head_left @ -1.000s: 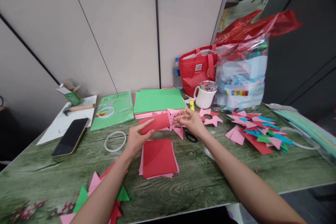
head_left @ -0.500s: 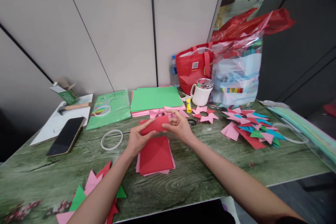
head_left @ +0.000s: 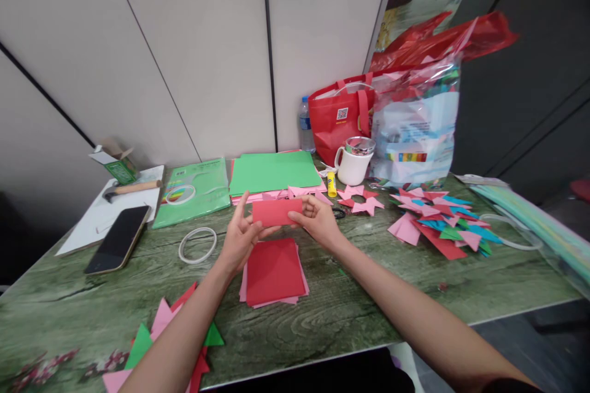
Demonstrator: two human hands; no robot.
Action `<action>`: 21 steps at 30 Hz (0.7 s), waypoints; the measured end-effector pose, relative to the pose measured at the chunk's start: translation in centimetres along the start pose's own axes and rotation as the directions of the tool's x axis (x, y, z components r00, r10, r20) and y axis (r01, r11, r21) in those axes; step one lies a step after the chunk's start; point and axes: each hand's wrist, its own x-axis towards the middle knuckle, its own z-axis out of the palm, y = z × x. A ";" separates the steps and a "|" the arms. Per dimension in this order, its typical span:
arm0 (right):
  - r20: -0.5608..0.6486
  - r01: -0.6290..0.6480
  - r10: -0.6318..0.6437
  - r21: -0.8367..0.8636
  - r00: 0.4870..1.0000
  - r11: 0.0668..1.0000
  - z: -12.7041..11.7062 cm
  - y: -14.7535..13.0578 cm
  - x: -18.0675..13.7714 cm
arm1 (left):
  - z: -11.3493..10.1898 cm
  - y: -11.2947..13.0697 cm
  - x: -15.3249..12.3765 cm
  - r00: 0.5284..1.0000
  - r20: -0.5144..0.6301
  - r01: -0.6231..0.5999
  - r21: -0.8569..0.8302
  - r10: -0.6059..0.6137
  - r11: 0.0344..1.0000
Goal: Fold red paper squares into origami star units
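A folded red paper [head_left: 275, 212], a flat oblong strip, is held up between my two hands above the table. My left hand [head_left: 240, 236] grips its left end with the thumb in front, the index finger pointing up and away. At the right end, my right hand [head_left: 319, 219] pinches the strip between thumb and fingers. Just below lies a stack of square red and pink paper [head_left: 276, 273], the red sheet on top. Folded pink and red paper pieces [head_left: 360, 201] form a ring to the right of my right hand.
Green paper sheets [head_left: 276, 172] lie at the back. A glue stick [head_left: 331, 185] and a white mug [head_left: 354, 163] stand before a red bag [head_left: 338, 123]. Tape rolls [head_left: 197, 245], a phone [head_left: 118, 239] and a hammer [head_left: 133, 188] are leftward; folded paper pieces [head_left: 433, 215] lie rightward.
The red paper has turned from a tilted, slightly curved position to a level, flat strip facing me. My left index finger has lifted off it and now points upward.
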 end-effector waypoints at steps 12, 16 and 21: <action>0.040 0.339 -0.356 -0.427 0.933 0.838 0.1 0.6 -0.7 | 0.0 -0.5 0.3 0.971 -0.229 0.056 -0.046 -0.065 0.997; 0.279 0.548 -0.477 -0.533 0.833 0.645 0.2 0.8 -1.2 | 0.2 -1.1 0.1 0.984 -0.157 0.078 -0.006 -0.078 0.997; 0.409 0.579 -0.411 -0.529 0.815 0.621 1.0 0.7 -1.9 | -0.5 -1.2 0.2 0.989 -0.146 0.029 0.142 -0.009 0.989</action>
